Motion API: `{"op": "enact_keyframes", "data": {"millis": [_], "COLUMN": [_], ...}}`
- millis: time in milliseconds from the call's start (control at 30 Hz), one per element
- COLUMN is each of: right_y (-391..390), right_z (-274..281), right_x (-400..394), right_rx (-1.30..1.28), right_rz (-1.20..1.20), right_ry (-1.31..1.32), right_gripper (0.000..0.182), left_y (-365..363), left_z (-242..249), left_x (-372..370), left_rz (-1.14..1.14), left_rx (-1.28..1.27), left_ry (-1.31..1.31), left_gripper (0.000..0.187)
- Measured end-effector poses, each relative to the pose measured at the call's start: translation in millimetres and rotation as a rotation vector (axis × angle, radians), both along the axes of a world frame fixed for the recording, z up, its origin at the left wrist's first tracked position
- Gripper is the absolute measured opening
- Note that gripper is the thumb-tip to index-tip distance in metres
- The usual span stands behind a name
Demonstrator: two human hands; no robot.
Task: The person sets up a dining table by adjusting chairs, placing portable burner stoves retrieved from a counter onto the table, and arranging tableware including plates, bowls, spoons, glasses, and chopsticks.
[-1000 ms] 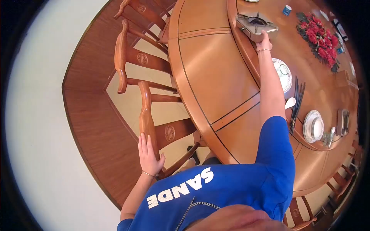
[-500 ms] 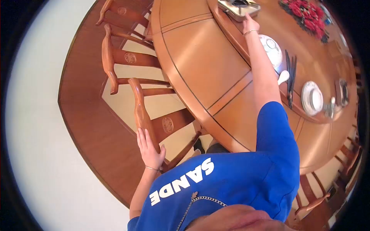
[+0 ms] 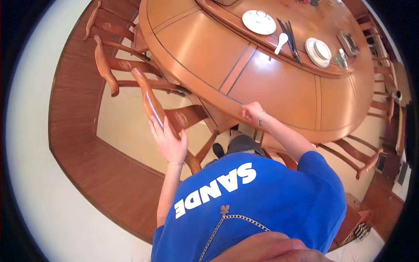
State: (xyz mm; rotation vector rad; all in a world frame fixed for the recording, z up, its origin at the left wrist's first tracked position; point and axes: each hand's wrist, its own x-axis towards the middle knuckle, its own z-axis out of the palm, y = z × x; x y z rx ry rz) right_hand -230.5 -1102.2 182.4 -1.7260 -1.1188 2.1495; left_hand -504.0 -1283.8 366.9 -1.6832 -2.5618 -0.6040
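Observation:
My left hand [image 3: 171, 144] rests on the top rail of a carved wooden chair [image 3: 150, 102], fingers stretched over the rail and thumb apart. Over the near edge of the round wooden table [image 3: 279, 87], my right hand [image 3: 252, 112] is closed with its fingers curled in, and nothing shows in it. Farther in, on the raised turntable, lie a white plate with a small cup [image 3: 259, 22], a white spoon [image 3: 281, 43] and dark chopsticks [image 3: 290, 41]. To their right is another plate with a bowl [image 3: 317, 52].
Beyond that plate stand a clear glass [image 3: 341, 59] and a dark rectangular tray [image 3: 349, 43]. More wooden chairs line the table, one at the left [image 3: 104, 65] and one at the right [image 3: 358, 155]. A brown floor border [image 3: 74, 109] runs along the pale wall.
My right hand has drawn back from the metal box on the turntable to the table's near edge. My left hand stays on the chair rail. The view has shifted, pushing that box nearly out of sight.

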Motion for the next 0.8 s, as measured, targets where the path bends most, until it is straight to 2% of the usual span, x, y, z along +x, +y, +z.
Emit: {"op": "enact_keyframes", "data": {"millis": [33,67,167,200,300,400,433,533,600,700,733,800], "right_y": [-21,-38,-87,-100,-134,-164,-173,-189,-193,-187,-183,-175], "right_z": [3,12,55,67,108,136,152,151,151,146,147,160], "right_x": [7,11,20,21,18,17,16,29,35,44,45,43], "right_rx": [0.019,0.020,0.320,0.315,0.701,0.699,0.613,0.713,0.682,0.959,0.956,0.611], "right_rz": [0.161,0.153,0.605,0.598,0.869,0.812,0.796,0.799,0.810,0.888,0.892,0.660], "right_ry": [-0.136,-0.144,-0.250,-0.264,-0.377,-0.356,-0.361,-0.304,-0.323,-0.372,-0.367,-0.282], "right_gripper": [0.034,0.034,0.037,0.037,0.039,0.041,0.041,0.038,0.036,0.030,0.030,0.023], "left_y": [-2,-4,-10,-10,-17,-17,-19,-21,-22,-21,-20,-21], "left_z": [-1,-2,-4,-7,-12,-17,-16,-13,-14,-17,-17,-17], "left_x": [-2,-5,-9,-13,-16,-21,-22,-22,-23,-24,-24,-23], "left_rz": [-0.005,-0.010,-0.021,-0.026,-0.025,-0.036,-0.043,-0.045,-0.043,-0.033,-0.026,-0.025], "left_rx": [0.041,0.081,0.181,0.234,0.262,0.303,0.301,0.323,0.292,0.300,0.294,0.297], "left_ry": [-0.007,-0.009,-0.067,-0.051,-0.085,-0.103,-0.096,-0.089,-0.080,-0.082,-0.089,-0.096], "left_gripper": [0.064,0.060,0.055,0.052,0.050,0.048,0.048,0.048,0.047,0.046,0.045,0.044]}}
